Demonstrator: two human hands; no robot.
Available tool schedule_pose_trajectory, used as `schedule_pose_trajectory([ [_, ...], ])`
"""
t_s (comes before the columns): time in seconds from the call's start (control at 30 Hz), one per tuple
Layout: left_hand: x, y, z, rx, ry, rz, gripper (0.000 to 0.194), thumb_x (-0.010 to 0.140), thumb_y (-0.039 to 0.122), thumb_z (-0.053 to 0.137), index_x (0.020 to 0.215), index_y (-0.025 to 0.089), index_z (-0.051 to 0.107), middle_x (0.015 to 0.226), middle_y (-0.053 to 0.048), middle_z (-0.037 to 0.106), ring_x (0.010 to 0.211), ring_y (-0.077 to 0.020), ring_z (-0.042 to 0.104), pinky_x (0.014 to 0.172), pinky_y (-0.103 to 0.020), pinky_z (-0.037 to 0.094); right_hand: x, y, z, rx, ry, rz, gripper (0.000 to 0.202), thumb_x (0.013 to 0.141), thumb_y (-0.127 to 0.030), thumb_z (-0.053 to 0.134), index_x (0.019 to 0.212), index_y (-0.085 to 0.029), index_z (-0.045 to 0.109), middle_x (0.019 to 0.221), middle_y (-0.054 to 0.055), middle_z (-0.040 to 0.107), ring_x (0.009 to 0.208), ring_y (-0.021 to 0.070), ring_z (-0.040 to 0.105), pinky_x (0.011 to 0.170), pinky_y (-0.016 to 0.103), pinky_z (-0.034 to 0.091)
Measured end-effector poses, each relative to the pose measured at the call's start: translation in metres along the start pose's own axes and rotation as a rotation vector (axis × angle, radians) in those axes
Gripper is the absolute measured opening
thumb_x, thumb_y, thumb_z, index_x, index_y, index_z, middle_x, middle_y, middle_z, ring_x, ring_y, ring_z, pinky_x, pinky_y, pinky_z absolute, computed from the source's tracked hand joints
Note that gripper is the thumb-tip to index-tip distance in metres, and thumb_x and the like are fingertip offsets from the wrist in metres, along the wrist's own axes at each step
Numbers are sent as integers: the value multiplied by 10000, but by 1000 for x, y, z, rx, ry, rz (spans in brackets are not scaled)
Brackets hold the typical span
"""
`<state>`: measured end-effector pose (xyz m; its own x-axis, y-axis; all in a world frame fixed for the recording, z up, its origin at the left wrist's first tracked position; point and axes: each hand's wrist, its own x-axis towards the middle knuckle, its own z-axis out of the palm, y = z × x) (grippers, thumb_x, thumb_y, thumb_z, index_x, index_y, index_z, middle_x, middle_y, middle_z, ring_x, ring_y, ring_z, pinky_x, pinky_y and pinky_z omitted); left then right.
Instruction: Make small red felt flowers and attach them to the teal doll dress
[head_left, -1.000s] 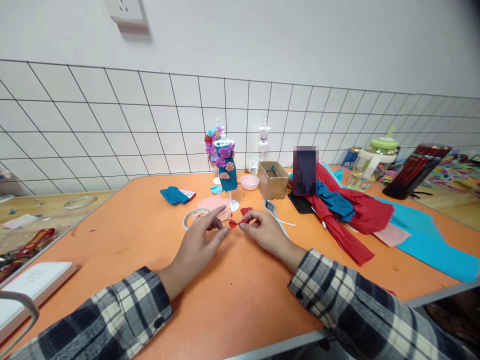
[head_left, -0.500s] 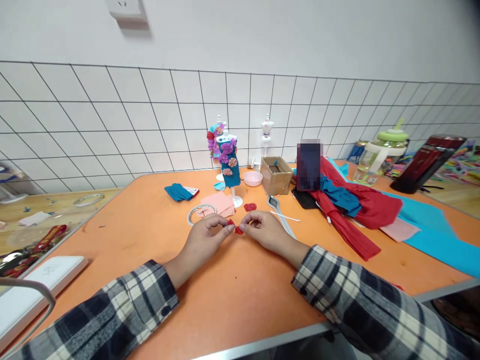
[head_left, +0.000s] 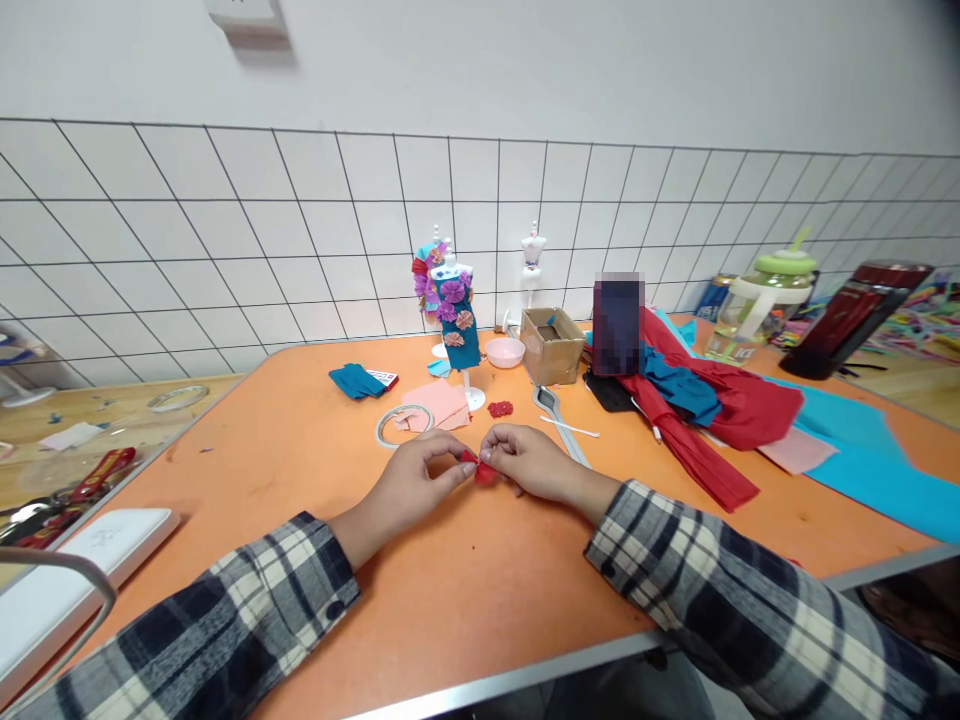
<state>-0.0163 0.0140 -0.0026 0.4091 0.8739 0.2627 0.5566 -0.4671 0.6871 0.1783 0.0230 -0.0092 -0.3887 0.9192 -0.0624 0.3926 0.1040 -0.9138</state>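
Note:
Between my fingertips is a small piece of red crepe paper (head_left: pixel 484 472), gathered and fanned out at its lower side. My left hand (head_left: pixel 420 480) pinches its left part with thumb and forefinger. From the other side my right hand (head_left: pixel 529 462) pinches it too. Just beyond the hands lies a small heap of red pieces (head_left: pixel 500 408). Behind them stands a mini dress form (head_left: pixel 459 325) in a teal wrap with purple and peach paper flowers. Peach paper (head_left: pixel 435 402) and a roll of tape (head_left: pixel 405 426) lie close to my left hand.
Grey scissors or tongs (head_left: pixel 562 425) and a white stick (head_left: pixel 570 427) lie beyond my right hand. Farther back are a pink bowl (head_left: pixel 505 352), a cardboard box (head_left: pixel 553 345) and a phone (head_left: pixel 619 325). Red crepe paper (head_left: pixel 705 460) spreads at right; a white power bank (head_left: pixel 97 560) sits left.
The red piece has turned between my fingers and more of its fanned edge shows below. Both hands stay close together, shifted only slightly.

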Motion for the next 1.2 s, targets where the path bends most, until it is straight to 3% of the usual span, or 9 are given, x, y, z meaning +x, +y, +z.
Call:
schedule_pose_trajectory([
  [0.1,1,-2,1,-110,-7,-68,211,821,364,598,774,192,712,830,-53,724,825,-220,646,796,-339,487,-1,-1,0,88,14,-21,154,859,-318,591,934,-185,568,748,9,601,620,115,573,426,165,442],
  [0.2,2,-5,1,-216,38,-195,254,794,420,624,783,186,722,812,-46,742,796,-224,654,739,-326,500,-4,-3,0,322,-25,-16,450,828,-397,644,1210,-236,468,927,41,624,839,172,633,523,218,536],
  [0.27,3,-6,0,-267,61,-241,284,781,446,641,822,182,737,847,-46,756,824,-231,659,754,-327,499,-5,-2,2,407,-74,-3,601,774,-364,711,1282,-284,398,943,19,608,826,159,632,575,249,563],
  [0.37,3,-8,-1,-283,67,-263,305,777,463,657,847,183,755,872,-45,764,845,-235,658,770,-324,492,-5,1,8,351,-82,-53,674,701,-246,765,1256,-306,388,874,-31,560,670,109,608,566,252,551],
  [0.53,4,-9,0,-281,52,-263,303,762,463,674,826,180,759,842,-41,759,814,-226,654,746,-311,488,-2,4,13,82,80,-146,497,674,-196,763,1075,-249,475,854,-25,566,589,93,579,496,212,477],
  [0.77,4,-9,1,-365,38,-283,331,762,473,681,879,173,759,888,-58,763,885,-246,658,829,-353,483,0,0,7,-126,197,-242,55,795,-191,601,849,-197,602,724,-12,610,590,104,571,536,222,450],
  [0.93,4,-8,-2,-397,57,-289,289,731,458,705,829,191,759,894,-57,765,893,-253,655,848,-365,485,-1,0,3,-37,195,-208,101,840,-207,548,888,-194,636,740,3,637,612,123,598,511,227,464],
  [1.07,4,-8,-5,-432,35,-195,335,825,477,579,852,183,738,919,-63,739,961,-252,626,905,-370,454,-1,-1,2,-150,205,-342,130,812,-145,578,857,-199,687,837,8,709,749,138,637,697,271,501],
  [1.2,4,-7,-2,-334,-47,-160,323,802,470,596,742,168,694,808,-47,690,827,-220,599,799,-332,459,-1,0,5,-209,201,-386,137,799,-133,592,850,-201,700,811,4,707,762,139,630,717,268,487],
])
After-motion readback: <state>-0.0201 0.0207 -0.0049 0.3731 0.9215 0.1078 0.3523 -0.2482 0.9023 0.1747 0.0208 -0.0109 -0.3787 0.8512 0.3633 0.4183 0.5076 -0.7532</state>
